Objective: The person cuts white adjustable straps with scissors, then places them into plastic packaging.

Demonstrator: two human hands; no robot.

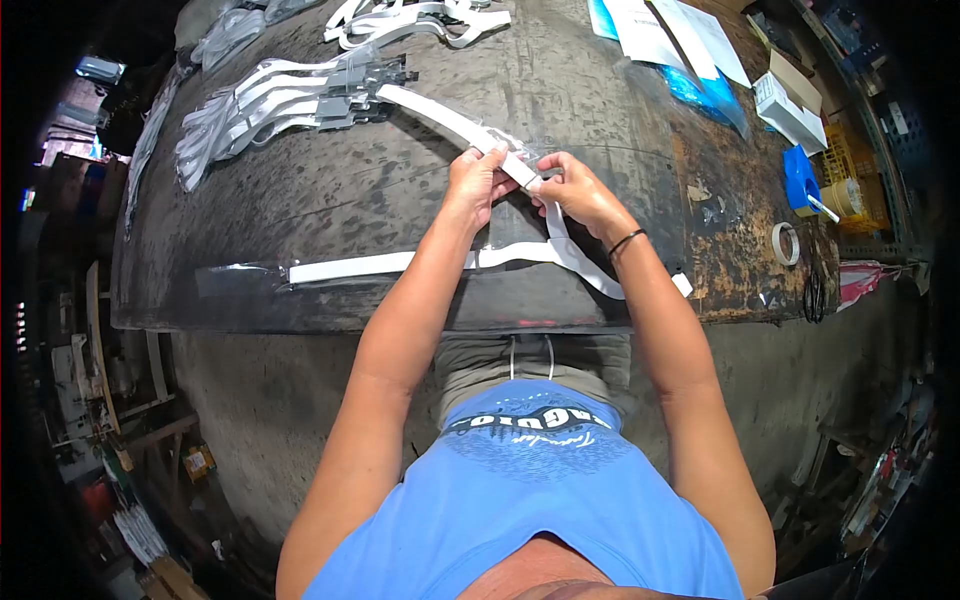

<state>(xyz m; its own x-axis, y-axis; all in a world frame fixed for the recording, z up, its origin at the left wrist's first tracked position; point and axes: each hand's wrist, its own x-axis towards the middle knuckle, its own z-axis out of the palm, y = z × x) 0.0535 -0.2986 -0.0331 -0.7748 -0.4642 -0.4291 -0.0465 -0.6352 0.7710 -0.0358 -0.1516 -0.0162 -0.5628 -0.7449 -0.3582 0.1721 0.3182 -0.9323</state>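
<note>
A long white strap (440, 110) runs from the upper left down to both hands over the dark table. My left hand (476, 184) is closed round it, with the thumb on top. Just to the right, my right hand (580, 195) pinches the strap's lower end near a flat white piece. Clear plastic film (515, 140) lies beside the fingers. Below the hands, another white strap (350, 267) stretches along the table's near edge, its left end in clear plastic (240, 279). A white band (557, 222) hangs down from the right hand towards it.
Bagged white straps (290, 105) are piled at the left of the table (330, 205), loose ones (420, 20) at the back. Papers (650, 35), blue plastic (705, 95), a white box (790, 112), a blue tape dispenser (800, 180) and a tape roll (785, 243) lie right.
</note>
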